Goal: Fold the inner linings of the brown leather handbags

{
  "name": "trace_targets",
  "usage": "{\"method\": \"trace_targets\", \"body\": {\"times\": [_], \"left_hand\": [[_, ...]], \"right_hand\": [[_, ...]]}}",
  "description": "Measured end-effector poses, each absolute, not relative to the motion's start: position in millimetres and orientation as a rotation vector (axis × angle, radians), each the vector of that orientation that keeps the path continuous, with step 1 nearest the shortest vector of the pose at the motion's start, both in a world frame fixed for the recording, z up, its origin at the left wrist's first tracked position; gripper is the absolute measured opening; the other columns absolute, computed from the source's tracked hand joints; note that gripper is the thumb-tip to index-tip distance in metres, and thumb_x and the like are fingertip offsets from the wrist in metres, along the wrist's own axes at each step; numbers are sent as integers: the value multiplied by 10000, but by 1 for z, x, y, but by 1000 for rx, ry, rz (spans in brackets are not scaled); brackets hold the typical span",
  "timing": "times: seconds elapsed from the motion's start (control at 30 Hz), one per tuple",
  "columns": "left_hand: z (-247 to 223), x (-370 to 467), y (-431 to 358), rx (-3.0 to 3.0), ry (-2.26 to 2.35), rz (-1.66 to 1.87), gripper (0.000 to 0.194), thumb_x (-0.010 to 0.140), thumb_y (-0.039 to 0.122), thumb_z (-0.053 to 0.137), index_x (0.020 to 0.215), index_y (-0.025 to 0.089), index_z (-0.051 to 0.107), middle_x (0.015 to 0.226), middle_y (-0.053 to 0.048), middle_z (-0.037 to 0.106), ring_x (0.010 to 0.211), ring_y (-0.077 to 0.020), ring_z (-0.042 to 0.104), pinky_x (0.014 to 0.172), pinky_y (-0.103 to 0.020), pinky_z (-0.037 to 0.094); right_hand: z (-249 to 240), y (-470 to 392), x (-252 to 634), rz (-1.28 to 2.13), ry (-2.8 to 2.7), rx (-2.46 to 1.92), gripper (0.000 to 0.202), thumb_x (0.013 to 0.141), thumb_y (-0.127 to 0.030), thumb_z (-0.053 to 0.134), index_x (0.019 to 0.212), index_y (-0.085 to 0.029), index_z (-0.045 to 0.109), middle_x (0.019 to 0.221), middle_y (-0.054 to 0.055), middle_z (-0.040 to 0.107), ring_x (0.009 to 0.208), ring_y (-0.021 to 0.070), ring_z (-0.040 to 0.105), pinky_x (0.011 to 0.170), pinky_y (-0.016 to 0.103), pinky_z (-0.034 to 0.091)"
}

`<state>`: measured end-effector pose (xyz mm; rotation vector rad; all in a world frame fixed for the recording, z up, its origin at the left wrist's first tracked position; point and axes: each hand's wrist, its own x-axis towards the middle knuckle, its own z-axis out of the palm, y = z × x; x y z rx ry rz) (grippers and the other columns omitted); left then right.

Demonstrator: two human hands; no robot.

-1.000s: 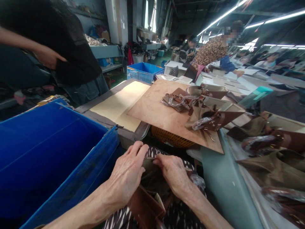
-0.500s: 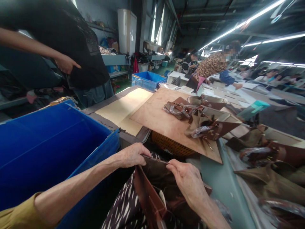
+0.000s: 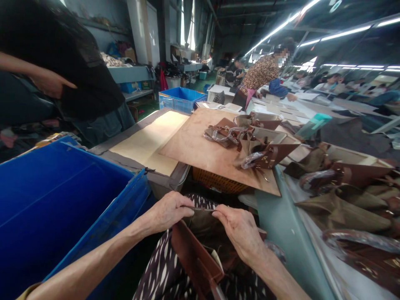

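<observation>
A brown bag (image 3: 195,258) lies across my lap, over black trousers with white marks (image 3: 156,266). My left hand (image 3: 170,211) pinches the left part of the bag's upper edge between thumb and fingers. On the right part of the same edge, my right hand (image 3: 236,227) has a similar pinch. The edge stretches nearly level between both hands. Below it the olive-brown inside shows, with a stiff reddish-brown panel slanting down toward me. The lower part of the bag is dark and hard to make out.
A large blue bin (image 3: 62,187) stands at my left. Ahead, a tan board (image 3: 184,146) carries brown bags (image 3: 268,154), above an orange crate (image 3: 215,179). More bags (image 3: 343,208) cover the right-hand table (image 3: 281,225). A person in black (image 3: 84,75) stands front left; others work farther back.
The view has turned slightly, and the surroundings sit farther left. The held edge lies more level now, with both hands still pinching it. The standing person's hand has shifted left in the picture.
</observation>
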<state>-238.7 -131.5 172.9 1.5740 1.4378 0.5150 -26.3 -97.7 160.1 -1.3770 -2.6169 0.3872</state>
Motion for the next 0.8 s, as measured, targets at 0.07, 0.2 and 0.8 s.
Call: {"method": "trace_targets", "body": {"times": [0.07, 0.2, 0.8], "left_hand": [[176, -236, -133, 1613, 1452, 519, 238, 742, 235, 446, 615, 136, 621, 531, 43, 333, 539, -89, 343, 491, -184, 227], [182, -231, -134, 1667, 1418, 544, 241, 754, 239, 454, 609, 141, 619, 549, 45, 348, 549, -86, 342, 510, -178, 242], [164, -235, -139, 1568, 1509, 659, 231, 676, 91, 476, 887, 172, 526, 781, 7, 619, 744, -145, 542, 645, -211, 395]], "right_hand": [[162, -99, -30, 278, -2676, -1343, 222, 891, -303, 457, 730, -212, 580, 666, -10, 633, 602, 135, 578, 551, 231, 302], [170, -101, -46, 54, -2809, -1238, 169, 879, -271, 476, 772, -205, 589, 735, 19, 635, 631, 165, 574, 562, 261, 298], [184, -93, -76, 682, -2835, -1061, 187, 862, -172, 447, 846, -197, 632, 824, 10, 678, 769, 140, 607, 630, 217, 357]]}}
